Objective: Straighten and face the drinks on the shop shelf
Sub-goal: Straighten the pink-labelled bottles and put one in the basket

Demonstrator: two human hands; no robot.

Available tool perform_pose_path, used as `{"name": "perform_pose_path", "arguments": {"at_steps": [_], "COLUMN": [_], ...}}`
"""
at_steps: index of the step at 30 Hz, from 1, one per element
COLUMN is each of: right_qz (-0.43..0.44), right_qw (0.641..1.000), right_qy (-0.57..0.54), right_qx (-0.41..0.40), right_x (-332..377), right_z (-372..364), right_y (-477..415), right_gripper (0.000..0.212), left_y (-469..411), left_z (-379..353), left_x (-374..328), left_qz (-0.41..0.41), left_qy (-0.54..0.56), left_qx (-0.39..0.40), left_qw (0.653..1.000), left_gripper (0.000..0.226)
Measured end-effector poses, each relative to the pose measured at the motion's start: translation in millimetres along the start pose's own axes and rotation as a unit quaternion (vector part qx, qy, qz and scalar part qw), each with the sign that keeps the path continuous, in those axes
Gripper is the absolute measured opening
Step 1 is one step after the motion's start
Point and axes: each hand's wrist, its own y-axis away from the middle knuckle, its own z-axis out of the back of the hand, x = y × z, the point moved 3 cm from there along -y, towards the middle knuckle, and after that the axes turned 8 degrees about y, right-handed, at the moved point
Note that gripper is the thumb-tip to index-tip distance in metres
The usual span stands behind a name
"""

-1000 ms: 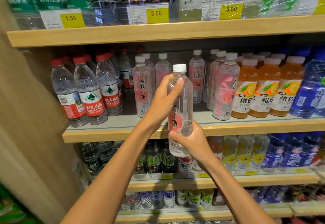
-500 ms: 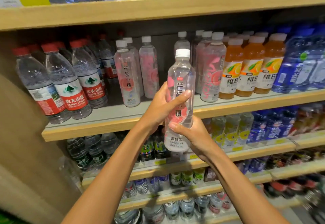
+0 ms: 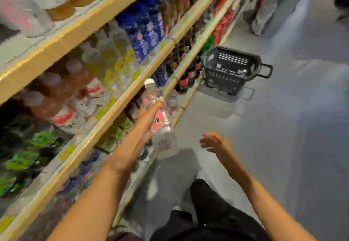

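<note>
The view is blurred and tilted down toward the floor. A clear bottle with a white cap and pink label (image 3: 160,121) is held by my left hand (image 3: 151,112), whose fingers curl round its middle, low beside the shelf edges. My right hand (image 3: 214,142) hangs apart from the bottle to its right, fingers spread and holding nothing. Rows of drinks fill the shelves (image 3: 105,13) on the left: orange bottles (image 3: 62,4), blue bottles (image 3: 145,30), yellow-labelled clear ones (image 3: 113,64).
A black plastic shopping basket (image 3: 230,70) stands on the grey floor (image 3: 283,127) ahead, close to the lowest shelf. My dark trouser leg and shoe (image 3: 207,199) are at the bottom. Something grey stands at the far right (image 3: 268,10).
My head has swung down and to the right. My right hand has let go of the bottle and moved away; my left hand has carried the bottle down below the shelf it was in front of.
</note>
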Motion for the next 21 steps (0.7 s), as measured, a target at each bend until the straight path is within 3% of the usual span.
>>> {"name": "perform_pose_path", "arguments": {"at_steps": [4, 7, 14, 18, 21], "right_qz": [-0.111, -0.175, -0.173, -0.158, -0.163], "right_qw": [0.976, 0.953, 0.946, 0.946, 0.944], "right_qy": [0.098, 0.072, 0.082, 0.090, 0.063], "right_qx": [-0.161, -0.237, -0.261, -0.268, -0.280], "right_x": [-88, -121, -101, -77, -66], "right_z": [83, 109, 179, 224, 242], "right_y": [43, 58, -9, -55, -88], "right_gripper": [0.017, 0.016, 0.013, 0.015, 0.017], "left_y": [-22, -45, -105, -146, -182], "left_z": [-39, -72, -160, -207, -245], "left_x": [59, 86, 87, 66, 49], "left_qz": [0.097, 0.154, 0.165, 0.148, 0.139], "left_qy": [-0.065, -0.095, -0.077, -0.054, -0.042], "left_qx": [0.102, 0.067, 0.065, 0.064, 0.072], "left_qw": [0.988, 0.981, 0.981, 0.985, 0.987], "left_gripper": [0.015, 0.017, 0.014, 0.028, 0.021]}}
